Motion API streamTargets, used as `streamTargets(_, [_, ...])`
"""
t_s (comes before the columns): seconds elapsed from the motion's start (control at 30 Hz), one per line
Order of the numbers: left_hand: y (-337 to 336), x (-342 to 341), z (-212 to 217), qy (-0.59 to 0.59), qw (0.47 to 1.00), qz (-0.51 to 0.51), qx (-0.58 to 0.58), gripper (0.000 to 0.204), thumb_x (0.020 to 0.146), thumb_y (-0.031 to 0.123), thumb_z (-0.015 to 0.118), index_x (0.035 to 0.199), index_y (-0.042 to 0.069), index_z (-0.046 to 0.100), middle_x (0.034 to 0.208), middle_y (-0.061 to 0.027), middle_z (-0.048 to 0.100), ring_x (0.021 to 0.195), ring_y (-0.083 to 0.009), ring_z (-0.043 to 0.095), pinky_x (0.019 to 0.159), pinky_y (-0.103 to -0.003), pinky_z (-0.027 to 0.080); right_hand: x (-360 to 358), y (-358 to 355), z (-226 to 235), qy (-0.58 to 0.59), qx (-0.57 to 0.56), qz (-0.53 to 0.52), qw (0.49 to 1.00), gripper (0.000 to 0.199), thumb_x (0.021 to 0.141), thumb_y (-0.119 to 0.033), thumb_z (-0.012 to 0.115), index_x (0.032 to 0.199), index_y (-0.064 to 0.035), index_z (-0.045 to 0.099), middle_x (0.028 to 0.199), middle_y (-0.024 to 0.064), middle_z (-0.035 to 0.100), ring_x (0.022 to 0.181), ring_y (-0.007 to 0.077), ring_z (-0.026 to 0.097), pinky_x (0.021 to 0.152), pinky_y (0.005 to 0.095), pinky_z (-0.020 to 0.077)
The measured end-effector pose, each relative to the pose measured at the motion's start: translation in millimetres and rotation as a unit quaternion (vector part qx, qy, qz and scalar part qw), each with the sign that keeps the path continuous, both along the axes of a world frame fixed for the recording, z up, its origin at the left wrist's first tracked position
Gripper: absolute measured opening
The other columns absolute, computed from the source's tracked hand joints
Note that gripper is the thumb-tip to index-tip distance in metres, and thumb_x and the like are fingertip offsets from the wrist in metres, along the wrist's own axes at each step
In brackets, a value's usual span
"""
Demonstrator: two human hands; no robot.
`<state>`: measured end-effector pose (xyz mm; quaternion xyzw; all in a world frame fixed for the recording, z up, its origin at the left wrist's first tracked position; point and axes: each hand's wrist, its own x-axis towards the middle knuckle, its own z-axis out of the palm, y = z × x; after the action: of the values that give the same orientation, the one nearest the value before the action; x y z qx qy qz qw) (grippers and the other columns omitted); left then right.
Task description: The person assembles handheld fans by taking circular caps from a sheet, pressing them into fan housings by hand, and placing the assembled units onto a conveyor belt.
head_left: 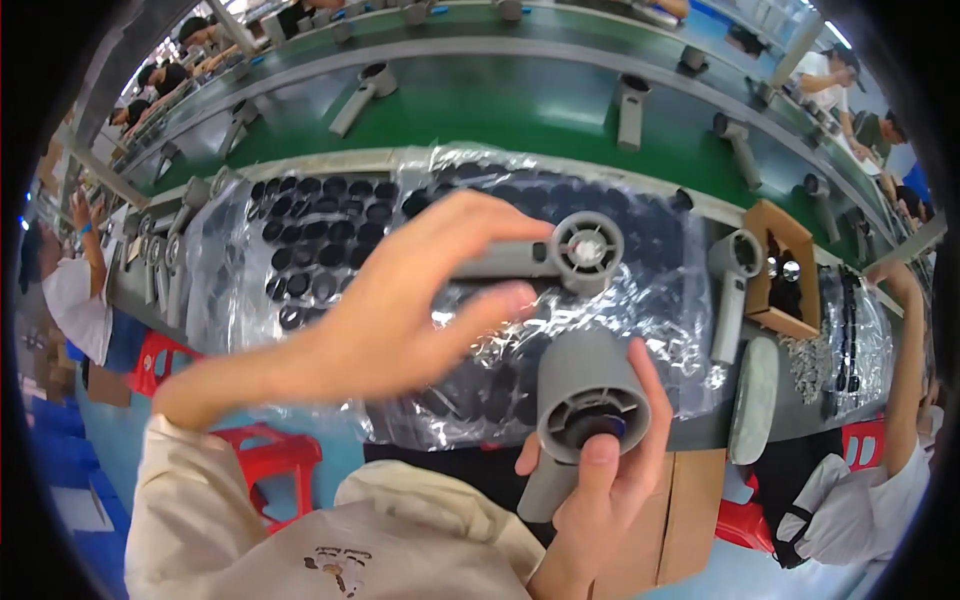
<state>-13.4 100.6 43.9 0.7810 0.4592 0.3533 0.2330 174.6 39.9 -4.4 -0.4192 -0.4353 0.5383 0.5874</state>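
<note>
My right hand [610, 490] grips a grey hair dryer body [590, 375], its spoked round end facing me. The thumb presses on a dark round piece [596, 428] inside that end. Above and to the left, my left hand [430, 290] spans the handle of a second grey hair dryer body [588, 252], thumb and forefinger apart on either side of it. That body lies on a clear plastic sheet [520, 335], its spoked end showing. Under or inside the plastic are many black round caps [325, 230].
A third grey dryer body [733, 290] lies at the right, by an open cardboard box [785, 265] of dark parts. A pale oblong block [754, 400] sits near the front edge. Beyond runs a green conveyor [490, 110] carrying grey bodies. People work on both sides.
</note>
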Motion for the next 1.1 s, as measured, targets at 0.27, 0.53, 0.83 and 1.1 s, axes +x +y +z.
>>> streamTargets(0.27, [-73.6, 53.4, -38.5, -0.289, 0.957, 0.018, -0.008, 0.054, 0.090, 0.033, 0.062, 0.127, -0.005, 0.052, 0.134, -0.0350, 0.038, 0.118, -0.0419, 0.050, 0.095, -0.046, 0.044, -12.2, -16.3, -3.2, -0.025, 0.052, -0.020, 0.998, 0.076, 0.085, -0.045, 0.064, 0.134, 0.0073, 0.037, 0.133, 0.0211, 0.045, 0.115, 0.0285, 0.052, 0.094, 0.0389, 0.0452])
streamTargets(0.53, [-66.4, 59.8, -61.3, -0.316, 0.935, 0.024, 0.162, 0.051, 0.093, 0.039, 0.056, 0.119, -0.004, 0.056, 0.119, -0.0418, 0.044, 0.099, -0.0443, 0.060, 0.080, -0.046, 0.053, -39.3, -14.9, 0.6, -0.087, 0.102, -0.172, 0.976, 0.058, 0.085, -0.042, 0.053, 0.117, 0.0057, 0.050, 0.109, 0.0165, 0.058, 0.088, 0.0259, 0.060, 0.077, 0.0343, 0.0507])
streamTargets(0.83, [-66.6, 51.1, -65.4, -0.318, 0.928, 0.075, 0.177, 0.047, 0.093, 0.039, 0.055, 0.116, -0.002, 0.058, 0.118, -0.0396, 0.048, 0.093, -0.0436, 0.063, 0.074, -0.044, 0.054, -44.8, -11.4, -2.4, -0.084, 0.140, -0.095, 0.982, 0.070, 0.085, -0.054, 0.061, 0.122, 0.0033, 0.045, 0.112, 0.0179, 0.055, 0.094, 0.0253, 0.057, 0.079, 0.0354, 0.0471])
streamTargets(1.1, [-76.7, 32.3, -66.8, -0.376, 0.908, 0.104, 0.151, 0.051, 0.093, 0.042, 0.055, 0.118, -0.002, 0.058, 0.120, -0.0372, 0.051, 0.096, -0.0382, 0.063, 0.077, -0.039, 0.053, -58.8, -22.8, -1.2, -0.128, 0.148, -0.026, 0.980, 0.078, 0.087, -0.049, 0.061, 0.135, 0.0067, 0.037, 0.118, 0.0195, 0.052, 0.099, 0.0263, 0.055, 0.083, 0.0359, 0.0455])
